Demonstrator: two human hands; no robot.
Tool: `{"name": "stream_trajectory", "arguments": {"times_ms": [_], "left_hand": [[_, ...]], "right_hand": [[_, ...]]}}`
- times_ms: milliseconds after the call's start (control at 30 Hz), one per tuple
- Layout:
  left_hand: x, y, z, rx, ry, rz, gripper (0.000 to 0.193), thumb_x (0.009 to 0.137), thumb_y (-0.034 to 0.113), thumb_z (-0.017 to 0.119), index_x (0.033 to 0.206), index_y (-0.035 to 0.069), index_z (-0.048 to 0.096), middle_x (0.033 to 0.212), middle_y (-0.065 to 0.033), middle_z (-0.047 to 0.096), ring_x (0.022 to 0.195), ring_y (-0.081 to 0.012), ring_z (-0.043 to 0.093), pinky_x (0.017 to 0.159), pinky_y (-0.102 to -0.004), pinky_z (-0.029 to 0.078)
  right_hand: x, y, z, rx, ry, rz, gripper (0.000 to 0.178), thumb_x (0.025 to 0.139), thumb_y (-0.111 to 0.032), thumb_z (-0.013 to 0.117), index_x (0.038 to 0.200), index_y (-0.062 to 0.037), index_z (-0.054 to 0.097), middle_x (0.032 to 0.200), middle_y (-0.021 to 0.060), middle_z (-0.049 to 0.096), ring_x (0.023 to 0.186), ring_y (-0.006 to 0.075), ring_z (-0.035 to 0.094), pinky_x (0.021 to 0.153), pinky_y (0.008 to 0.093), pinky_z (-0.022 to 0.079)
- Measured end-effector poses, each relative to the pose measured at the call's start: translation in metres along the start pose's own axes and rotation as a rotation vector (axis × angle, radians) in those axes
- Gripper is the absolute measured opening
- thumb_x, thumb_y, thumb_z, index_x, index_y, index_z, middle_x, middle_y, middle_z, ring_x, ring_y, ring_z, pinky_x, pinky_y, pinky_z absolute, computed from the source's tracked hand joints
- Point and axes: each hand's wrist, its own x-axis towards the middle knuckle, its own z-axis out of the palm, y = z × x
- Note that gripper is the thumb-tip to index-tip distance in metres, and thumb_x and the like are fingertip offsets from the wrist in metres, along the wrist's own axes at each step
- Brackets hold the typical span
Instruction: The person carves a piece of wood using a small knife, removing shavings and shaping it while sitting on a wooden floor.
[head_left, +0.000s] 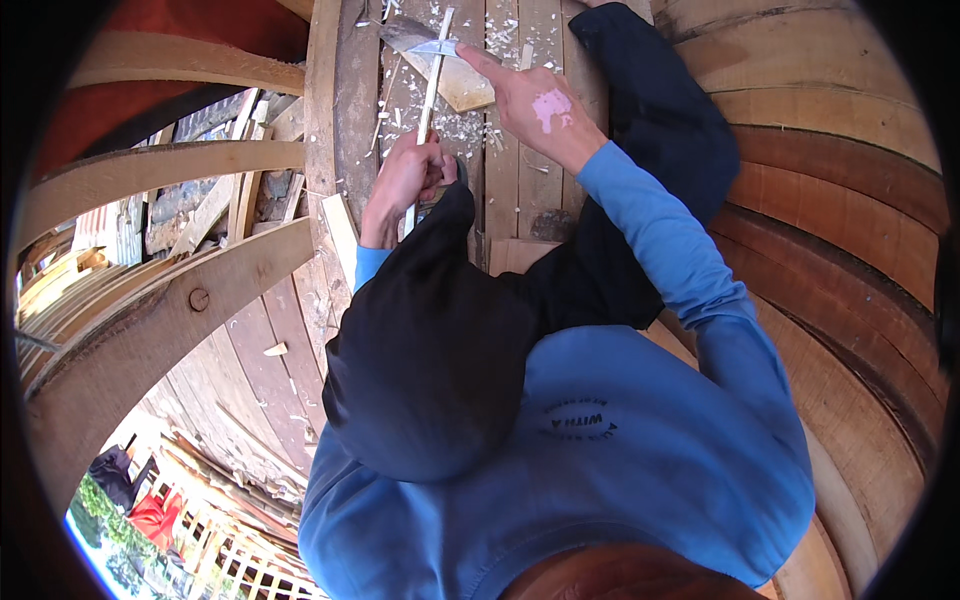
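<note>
My left hand (412,172) is closed round a thin pale wooden strip (431,108), which points away from me with its far end raised toward the top of the picture. In my right hand (540,105) is a knife (432,47); its blade lies across the strip near the far end. My index finger stretches along toward the blade, and the handle is hidden by my fingers. Beneath the blade a flat piece of board (468,88) rests on the planks. Pale shavings (455,135) are scattered round both hands.
I sit on a plank floor (355,110) with my legs bent, dark trousers (660,110) on both sides of the work. Curved timber ribs (190,290) rise at left, and bent hull-like planks (820,200) wall the right. Loose boards (215,215) lie beyond the ribs.
</note>
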Motion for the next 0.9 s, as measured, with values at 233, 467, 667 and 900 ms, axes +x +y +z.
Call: {"name": "stream_trajectory", "arguments": {"times_ms": [233, 467, 667, 900], "left_hand": [[-0.005, 0.002, 0.007, 0.143, 0.041, 0.028, 0.009, 0.079, 0.005, 0.053, 0.082, 0.009, 0.046, 0.06, 0.0023, 0.043, 0.046, -0.0074, 0.037, 0.04, -0.0273, 0.027], [-0.007, -0.002, 0.008, 0.058, 0.021, -0.022, 0.009, 0.079, 0.005, 0.054, 0.079, 0.009, 0.046, 0.059, 0.0027, 0.042, 0.046, -0.0072, 0.036, 0.04, -0.0272, 0.026], [0.001, 0.002, 0.005, 0.035, 0.028, -0.001, 0.01, 0.081, 0.005, 0.055, 0.076, 0.009, 0.047, 0.058, 0.0026, 0.041, 0.045, -0.0073, 0.035, 0.04, -0.0276, 0.026], [-0.007, 0.007, 0.006, 0.408, 0.214, 0.137, 0.017, 0.082, 0.008, 0.055, 0.094, -0.003, 0.06, 0.065, -0.0083, 0.061, 0.052, -0.0151, 0.055, 0.049, -0.0343, 0.041]], "right_hand": [[0.009, 0.013, 0.002, 0.004, 0.011, 0.032, 0.07, 0.093, -0.003, 0.057, 0.156, -0.0276, 0.044, 0.069, 0.0252, 0.063, 0.064, 0.0428, 0.066, 0.062, 0.0544, 0.054], [0.014, 0.033, 0.01, 0.044, 0.026, 0.008, 0.067, 0.093, -0.003, 0.056, 0.155, -0.0263, 0.046, 0.07, 0.0258, 0.064, 0.065, 0.0429, 0.067, 0.062, 0.0537, 0.054], [0.008, 0.024, 0.003, -0.061, -0.015, -0.023, 0.065, 0.096, -0.011, 0.057, 0.156, -0.0311, 0.044, 0.074, 0.0253, 0.065, 0.064, 0.0398, 0.067, 0.062, 0.0482, 0.055], [0.027, 0.068, -0.03, 0.089, 0.028, 0.276, 0.053, 0.096, -0.011, 0.05, 0.148, -0.0208, 0.053, 0.09, 0.0287, 0.069, 0.079, 0.043, 0.069, 0.073, 0.0495, 0.056]]}}
